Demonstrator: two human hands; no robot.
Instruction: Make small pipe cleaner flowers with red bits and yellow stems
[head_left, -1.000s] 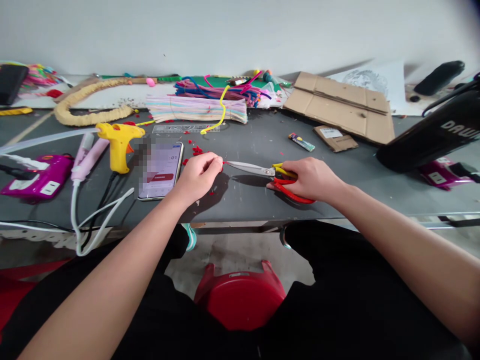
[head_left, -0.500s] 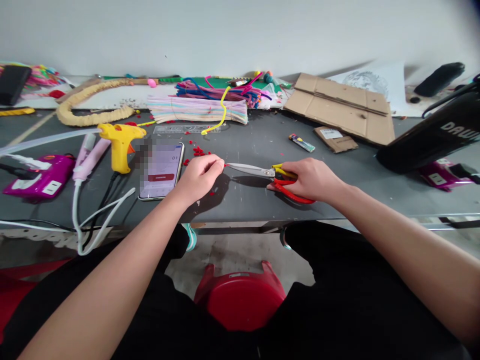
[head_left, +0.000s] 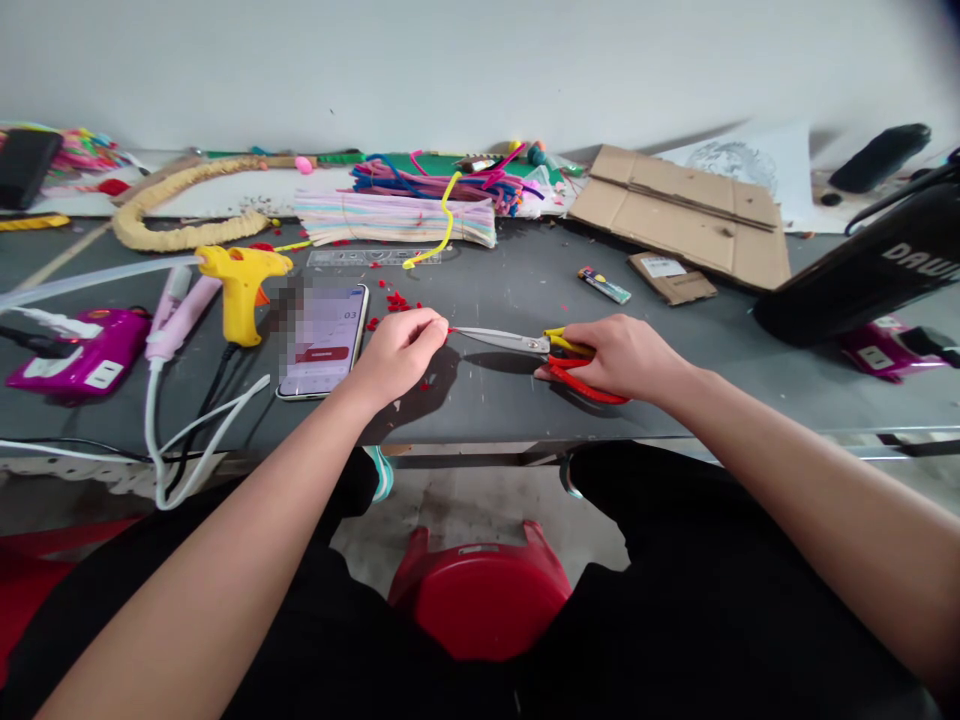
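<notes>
Pinched in my left hand (head_left: 405,350) is a small red piece (head_left: 450,329), mostly hidden by the fingertips; its exact kind does not show. My right hand (head_left: 626,355) is wrapped round the red and yellow handles of a pair of scissors (head_left: 506,340). The blades look closed or nearly so, and their tips meet the red piece at my left fingertips. Red scraps (head_left: 397,301) lie on the grey table (head_left: 517,400) just beyond my left hand. A phone (head_left: 322,340) with a lit screen lies left of that hand.
A yellow glue gun (head_left: 240,290) and a purple power strip (head_left: 82,350) with cables are on the left. Bundled pipe cleaners (head_left: 397,218) lie at the back. Cardboard (head_left: 682,210), a glue-like tube (head_left: 604,285) and a black bottle (head_left: 862,260) are on the right. A red stool (head_left: 480,600) stands below.
Both hands and the scissors stay almost in place. The digits on the phone screen have changed. The view has shifted very slightly.
</notes>
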